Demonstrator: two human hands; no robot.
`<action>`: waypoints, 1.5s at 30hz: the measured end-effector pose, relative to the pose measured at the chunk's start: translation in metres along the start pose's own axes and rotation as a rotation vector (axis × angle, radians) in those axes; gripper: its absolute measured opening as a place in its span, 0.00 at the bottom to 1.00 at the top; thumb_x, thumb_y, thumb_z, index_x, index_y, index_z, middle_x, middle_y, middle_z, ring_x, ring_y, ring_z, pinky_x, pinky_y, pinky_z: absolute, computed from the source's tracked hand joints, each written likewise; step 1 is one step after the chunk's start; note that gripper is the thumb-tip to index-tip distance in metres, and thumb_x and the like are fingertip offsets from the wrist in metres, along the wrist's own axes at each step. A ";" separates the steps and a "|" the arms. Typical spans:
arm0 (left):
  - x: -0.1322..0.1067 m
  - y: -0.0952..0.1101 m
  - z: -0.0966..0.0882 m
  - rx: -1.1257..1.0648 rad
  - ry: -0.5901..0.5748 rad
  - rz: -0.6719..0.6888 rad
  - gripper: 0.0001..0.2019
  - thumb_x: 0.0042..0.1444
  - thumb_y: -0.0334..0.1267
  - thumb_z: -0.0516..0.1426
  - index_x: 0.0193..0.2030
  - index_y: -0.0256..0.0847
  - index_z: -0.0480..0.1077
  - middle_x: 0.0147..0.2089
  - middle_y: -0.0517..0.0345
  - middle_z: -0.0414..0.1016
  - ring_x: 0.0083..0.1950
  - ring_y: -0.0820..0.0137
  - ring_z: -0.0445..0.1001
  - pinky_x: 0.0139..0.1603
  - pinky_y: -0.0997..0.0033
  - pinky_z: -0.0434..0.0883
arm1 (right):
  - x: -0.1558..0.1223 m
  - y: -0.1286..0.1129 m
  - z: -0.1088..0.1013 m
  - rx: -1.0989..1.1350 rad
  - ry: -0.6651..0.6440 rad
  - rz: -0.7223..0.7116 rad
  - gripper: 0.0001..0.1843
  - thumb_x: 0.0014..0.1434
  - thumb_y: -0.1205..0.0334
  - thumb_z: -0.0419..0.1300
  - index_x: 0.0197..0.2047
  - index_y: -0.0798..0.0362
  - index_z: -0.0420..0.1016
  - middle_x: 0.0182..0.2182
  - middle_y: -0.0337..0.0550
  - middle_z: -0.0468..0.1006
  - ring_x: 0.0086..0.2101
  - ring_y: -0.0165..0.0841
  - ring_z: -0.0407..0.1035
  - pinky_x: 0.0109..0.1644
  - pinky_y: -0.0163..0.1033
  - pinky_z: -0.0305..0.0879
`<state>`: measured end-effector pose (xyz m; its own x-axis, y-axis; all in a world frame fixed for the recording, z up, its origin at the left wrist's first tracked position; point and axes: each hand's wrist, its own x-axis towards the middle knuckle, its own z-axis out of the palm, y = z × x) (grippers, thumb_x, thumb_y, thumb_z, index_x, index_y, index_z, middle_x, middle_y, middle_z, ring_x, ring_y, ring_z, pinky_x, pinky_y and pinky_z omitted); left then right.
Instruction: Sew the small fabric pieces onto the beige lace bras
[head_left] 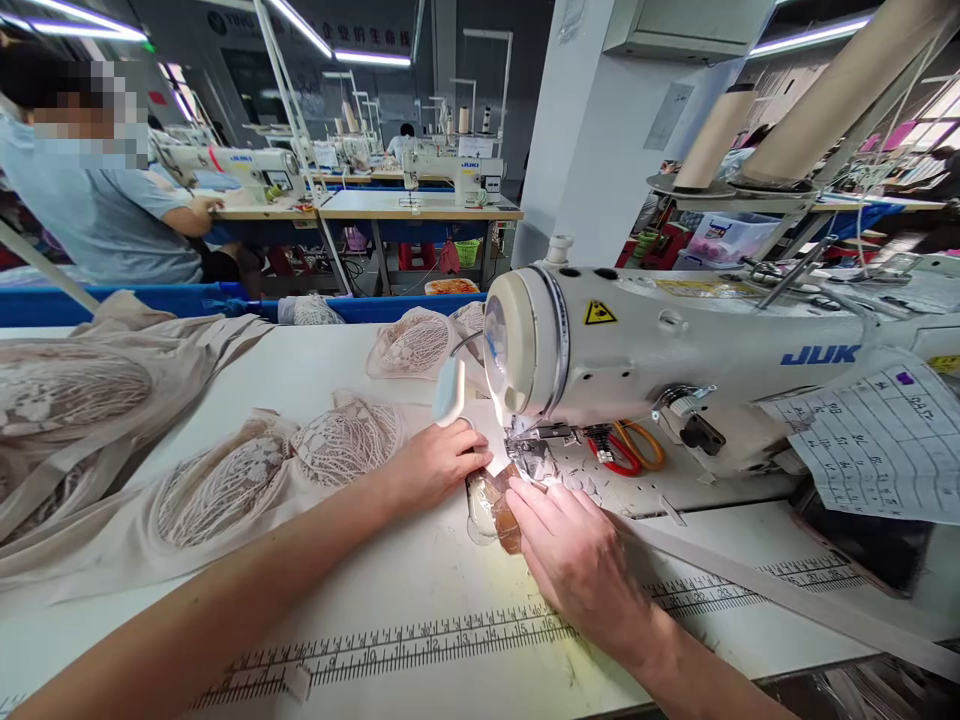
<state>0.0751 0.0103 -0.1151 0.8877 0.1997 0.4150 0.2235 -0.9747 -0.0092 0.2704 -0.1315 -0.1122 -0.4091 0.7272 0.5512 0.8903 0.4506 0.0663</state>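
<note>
My left hand [439,465] is closed, fingers pressed together just left of the needle area of a white sewing machine [720,330]. A beige lace bra [225,480] lies flat beside it, its right end running under the fingers. Nearer the front, my right hand [577,545] is closed, fingertips by the presser foot [531,455]. From it a long beige fabric strip [780,595] trails to the lower right; the grip itself is partly hidden. Between my hands, brown tape [508,520] covers part of the machine bed.
Scissors with red and orange handles [634,447] lie behind the needle. More beige bras [82,385] are piled at left, another lace piece [416,343] behind. A written paper sheet [877,440] hangs at right. A printed ruler [427,645] crosses the table front. A co-worker [112,210] sits far left.
</note>
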 end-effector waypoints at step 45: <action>-0.012 -0.047 -0.058 -0.002 -0.112 -0.601 0.15 0.58 0.33 0.52 0.51 0.39 0.70 0.54 0.47 0.71 0.57 0.57 0.68 0.56 0.58 0.67 | 0.000 -0.003 0.003 0.837 -0.208 0.446 0.09 0.64 0.62 0.50 0.38 0.51 0.71 0.27 0.38 0.70 0.23 0.30 0.65 0.26 0.35 0.63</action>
<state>0.0306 0.0482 -0.0671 0.6430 0.7242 0.2492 0.6980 -0.6880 0.1985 0.2671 -0.1313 -0.1146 -0.1670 0.9614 0.2185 0.5748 0.2750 -0.7707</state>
